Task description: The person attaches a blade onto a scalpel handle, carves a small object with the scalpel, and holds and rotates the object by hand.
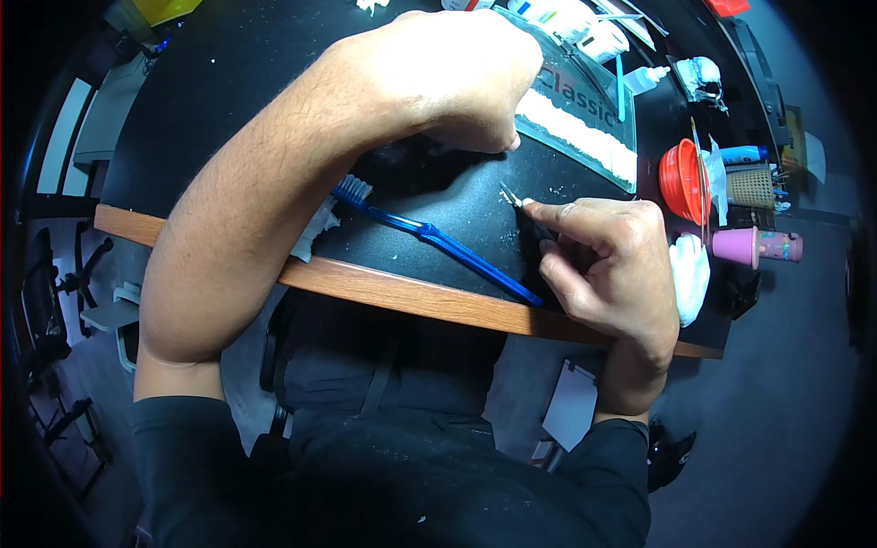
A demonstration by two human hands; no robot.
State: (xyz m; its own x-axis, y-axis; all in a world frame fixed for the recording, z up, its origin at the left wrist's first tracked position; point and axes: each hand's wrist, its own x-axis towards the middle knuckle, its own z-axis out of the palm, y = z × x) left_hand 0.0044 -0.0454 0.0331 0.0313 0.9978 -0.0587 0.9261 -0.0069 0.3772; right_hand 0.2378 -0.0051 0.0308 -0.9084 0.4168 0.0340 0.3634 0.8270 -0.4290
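My left hand (457, 78) reaches across the table at the top, curled closed with the back of the hand up. Its fingertips are mostly hidden, and I cannot make out what they hold. Low on the right, my right hand (610, 260) pinches a small thin-tipped metal tool (511, 194), its tip close to the black tabletop (402, 169). White crumbs lie around that tip. A blue toothbrush (457, 254) rests slantwise between my forearms, its handle end beside my right hand. Behind my left forearm, a crumpled white tissue (316, 228) shows in part.
At the back lies a glass slab (594, 105) lettered "Classic", with a white strip (577, 137) along it. White jars (603, 41) and a dropper bottle (647, 79) stand near it. To the right are a red bowl (678, 181), a mesh holder (751, 185) and a pink cup (734, 247).
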